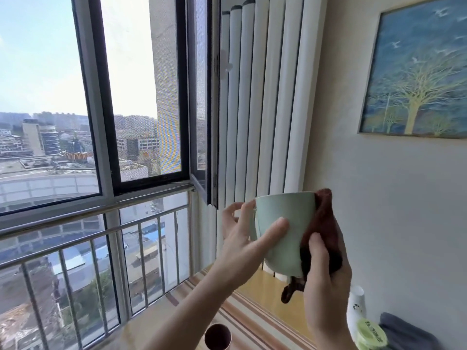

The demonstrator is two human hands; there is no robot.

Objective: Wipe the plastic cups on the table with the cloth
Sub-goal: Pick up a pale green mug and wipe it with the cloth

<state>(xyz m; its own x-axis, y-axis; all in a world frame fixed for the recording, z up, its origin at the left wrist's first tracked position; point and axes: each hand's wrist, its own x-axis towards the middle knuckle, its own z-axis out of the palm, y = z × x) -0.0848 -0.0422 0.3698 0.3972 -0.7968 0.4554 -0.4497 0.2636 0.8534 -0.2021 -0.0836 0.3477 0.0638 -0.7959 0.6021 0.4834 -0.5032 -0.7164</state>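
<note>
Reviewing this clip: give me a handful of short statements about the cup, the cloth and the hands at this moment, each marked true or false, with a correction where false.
1. The pale green cup is held up in the air. True.
2. The dark red cloth is in the left hand. False: the right hand presses it against the cup's side.
3. The left hand's thumb lies across the cup's near face. True.
4. The green cup stands on the table. False: it is lifted clear of it.
5. A second, dark cup stands low at the frame's bottom edge. True.
</note>
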